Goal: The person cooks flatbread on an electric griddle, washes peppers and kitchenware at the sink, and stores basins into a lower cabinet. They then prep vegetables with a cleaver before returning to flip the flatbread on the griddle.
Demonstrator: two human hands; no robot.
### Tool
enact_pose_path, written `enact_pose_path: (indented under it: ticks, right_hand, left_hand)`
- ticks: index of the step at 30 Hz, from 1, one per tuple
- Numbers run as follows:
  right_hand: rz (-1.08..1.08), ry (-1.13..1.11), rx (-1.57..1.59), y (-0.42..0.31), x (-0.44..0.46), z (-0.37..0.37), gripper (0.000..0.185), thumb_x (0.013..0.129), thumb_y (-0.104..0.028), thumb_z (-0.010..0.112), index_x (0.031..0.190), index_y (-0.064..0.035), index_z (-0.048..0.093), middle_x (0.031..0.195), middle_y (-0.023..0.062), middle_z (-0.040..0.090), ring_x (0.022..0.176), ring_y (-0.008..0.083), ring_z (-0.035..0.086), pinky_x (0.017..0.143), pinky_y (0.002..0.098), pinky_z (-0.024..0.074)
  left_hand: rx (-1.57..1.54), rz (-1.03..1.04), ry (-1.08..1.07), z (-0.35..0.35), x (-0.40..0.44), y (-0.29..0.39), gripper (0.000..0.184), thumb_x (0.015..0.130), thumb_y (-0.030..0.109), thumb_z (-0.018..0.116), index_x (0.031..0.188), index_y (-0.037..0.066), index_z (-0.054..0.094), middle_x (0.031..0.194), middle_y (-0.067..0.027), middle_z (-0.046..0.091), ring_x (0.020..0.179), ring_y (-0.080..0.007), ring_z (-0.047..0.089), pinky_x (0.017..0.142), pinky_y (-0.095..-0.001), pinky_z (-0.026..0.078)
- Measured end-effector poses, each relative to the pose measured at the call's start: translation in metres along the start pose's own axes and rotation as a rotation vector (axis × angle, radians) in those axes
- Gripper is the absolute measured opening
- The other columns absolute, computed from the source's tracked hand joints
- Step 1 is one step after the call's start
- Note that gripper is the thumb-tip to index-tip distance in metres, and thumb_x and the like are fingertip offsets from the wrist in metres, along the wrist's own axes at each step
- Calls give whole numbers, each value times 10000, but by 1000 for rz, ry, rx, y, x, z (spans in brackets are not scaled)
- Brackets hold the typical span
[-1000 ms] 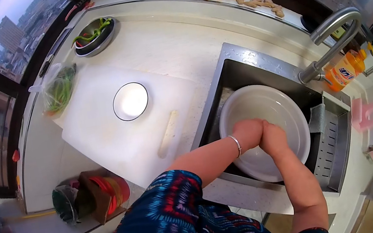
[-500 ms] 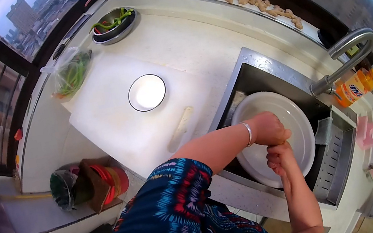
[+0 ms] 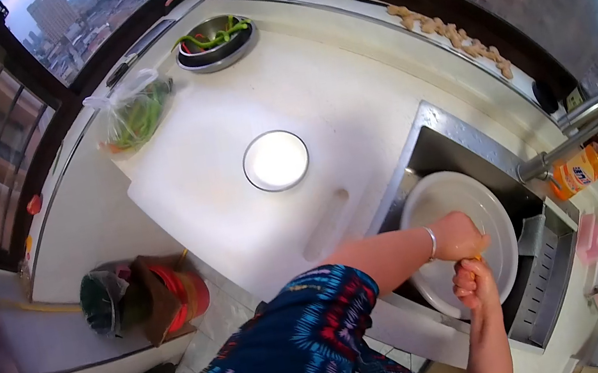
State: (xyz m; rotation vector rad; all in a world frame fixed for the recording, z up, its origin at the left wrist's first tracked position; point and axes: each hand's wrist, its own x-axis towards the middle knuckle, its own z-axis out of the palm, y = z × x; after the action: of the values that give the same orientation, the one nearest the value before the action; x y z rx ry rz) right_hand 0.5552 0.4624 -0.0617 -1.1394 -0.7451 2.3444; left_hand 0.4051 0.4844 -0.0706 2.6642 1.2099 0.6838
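My left hand [image 3: 459, 236], with a bracelet at the wrist, is closed above the large white basin [image 3: 509, 234] in the sink. My right hand [image 3: 475, 282] is closed just below it, fingers curled, the two hands touching. A small bit of orange shows between them, too small to name. The basin sits in the metal sink [image 3: 454, 123]. To the left, a white bowl with a dark rim [image 3: 276, 160] stands on the white cutting board [image 3: 189, 193].
A bag of green vegetables [image 3: 137, 119] lies at the board's far left corner. Behind it are bowls with green peppers [image 3: 214, 40]. Ginger [image 3: 451, 34] lines the sill. The faucet [image 3: 540, 163] and orange bottle [image 3: 580, 173] stand behind the sink; bins [image 3: 182, 293] are lower left.
The view has shifted, so the counter things appear farther right and the sink lower. My hands have shifted against each other over the basin, and a bit of orange now shows between them.
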Motion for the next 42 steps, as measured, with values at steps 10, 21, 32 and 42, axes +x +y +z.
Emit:
enact_pose_path:
  ticks: [10,21,32,42]
  right_hand:
    - [-143,282,-259,2,28,61,347,797,-305,559,1078,-155,424,641,34,484,396,87,416,354,188,314]
    - [-484,337,-833,3,130,210,698,709,-137,641,1295,-144,260,1232,133,385,989,189,500,774,319,433]
    - [-464,986,-873,73,-9,81,523,699,-102,628,1174,-55,415,1155,124,447,994,232,501,818,329,420]
    - [-382,1595,-1085,102,-34,17,582,632,-102,647,1148,14,405,1067,196,469,1007,297,464,881,337,371]
  left_hand:
    - [-206,-573,396,-158,-64,-118,393,629,112,642,985,19,504,986,-164,516,901,-333,513,794,-389,413]
    - [-1181,-976,1298,-287,-356,-432,165,793,54,443,956,65,468,853,-117,526,668,-244,538,538,-341,475]
    - [-1145,-1370,1395,-310,-366,-493,288,831,187,442,1024,-26,447,982,-183,498,865,-284,550,680,-325,513]
    - [-731,-1609,1135,-324,-423,-497,246,680,193,540,854,20,546,762,-117,550,634,-228,539,561,-315,460]
